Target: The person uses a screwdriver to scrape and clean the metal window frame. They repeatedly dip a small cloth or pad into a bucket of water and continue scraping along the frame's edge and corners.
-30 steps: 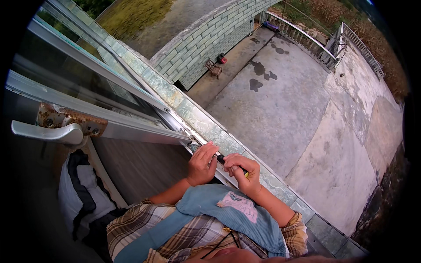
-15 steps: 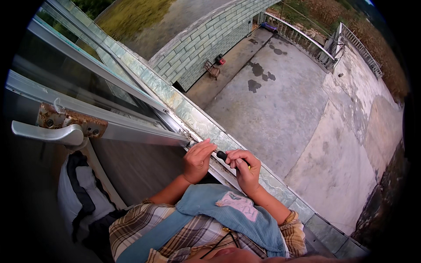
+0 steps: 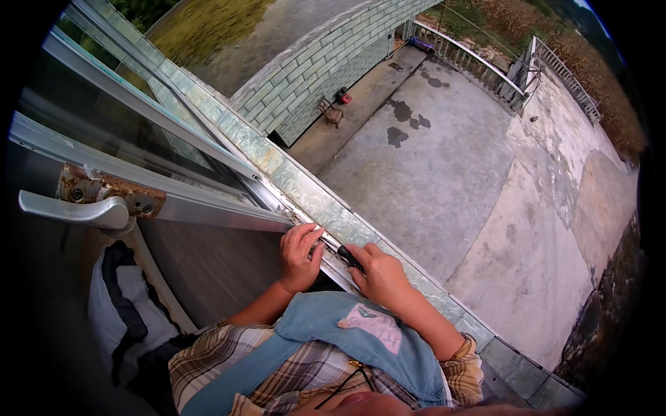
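My right hand [image 3: 383, 275] is closed round the black handle of a tool that looks like a screwdriver [image 3: 349, 257]. Its shaft points up and left along the metal window frame [image 3: 338, 272], toward my left hand. My left hand [image 3: 300, 258] is beside the shaft's far end, its fingers bent over the frame and its thumb near them. What lies between those fingertips is too small to make out. Just beyond them, the lower corner of the opened window sash [image 3: 229, 213] meets the frame. The shaft's tip is hidden at my left fingers.
A silver window handle [image 3: 76, 210] on a rusty plate [image 3: 111, 191] juts out at left. Outside the frame runs a tiled ledge [image 3: 305, 193], with a concrete yard [image 3: 430, 187] far below. A chair [image 3: 331, 112] stands there by a brick-patterned wall [image 3: 305, 76]. Grey-and-black fabric [image 3: 139, 298] lies lower left.
The tool has turned: its shaft now points toward my left hand along the frame. My right hand has shifted and turned over the handle. My left hand has moved slightly down and left.
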`<state>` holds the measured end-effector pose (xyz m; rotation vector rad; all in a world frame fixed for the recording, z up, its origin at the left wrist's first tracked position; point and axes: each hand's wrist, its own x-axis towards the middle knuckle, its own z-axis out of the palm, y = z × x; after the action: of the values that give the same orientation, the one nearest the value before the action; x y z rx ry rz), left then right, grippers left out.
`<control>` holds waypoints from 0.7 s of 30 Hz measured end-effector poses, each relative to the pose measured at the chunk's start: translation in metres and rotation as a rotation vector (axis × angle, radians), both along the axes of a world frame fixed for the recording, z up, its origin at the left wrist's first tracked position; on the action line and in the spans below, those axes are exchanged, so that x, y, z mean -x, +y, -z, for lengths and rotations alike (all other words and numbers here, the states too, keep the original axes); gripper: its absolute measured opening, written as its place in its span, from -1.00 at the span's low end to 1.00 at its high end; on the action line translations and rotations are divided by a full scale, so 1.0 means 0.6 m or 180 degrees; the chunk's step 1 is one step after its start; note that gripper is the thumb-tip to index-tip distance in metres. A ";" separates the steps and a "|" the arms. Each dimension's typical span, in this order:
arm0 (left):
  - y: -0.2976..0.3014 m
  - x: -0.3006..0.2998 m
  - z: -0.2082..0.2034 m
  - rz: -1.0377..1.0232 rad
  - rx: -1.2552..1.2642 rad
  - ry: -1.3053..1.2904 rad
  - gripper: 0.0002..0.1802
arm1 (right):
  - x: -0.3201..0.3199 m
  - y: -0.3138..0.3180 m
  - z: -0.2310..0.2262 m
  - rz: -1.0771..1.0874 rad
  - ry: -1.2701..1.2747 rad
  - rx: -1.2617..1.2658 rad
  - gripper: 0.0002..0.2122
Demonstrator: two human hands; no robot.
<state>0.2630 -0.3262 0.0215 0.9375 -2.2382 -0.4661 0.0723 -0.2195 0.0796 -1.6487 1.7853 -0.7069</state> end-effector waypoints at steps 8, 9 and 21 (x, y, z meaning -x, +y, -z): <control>-0.006 -0.009 -0.003 -0.0191 -0.0217 -0.0382 -0.66 | -0.003 0.002 0.004 -0.0127 0.0162 -0.0045 -0.56; -0.011 -0.010 0.002 -0.0155 -0.0288 -0.0371 -0.67 | -0.003 0.003 0.005 -0.0147 0.0179 -0.0048 -0.56; 0.008 -0.027 -0.029 -0.0517 -0.0367 -0.0700 -0.66 | 0.065 0.053 -0.029 0.0037 -0.0522 -0.0489 -0.58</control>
<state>0.2791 -0.3215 0.0390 1.2742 -2.3240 -0.4397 0.0335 -0.1876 0.0969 -1.4386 1.6898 -0.6722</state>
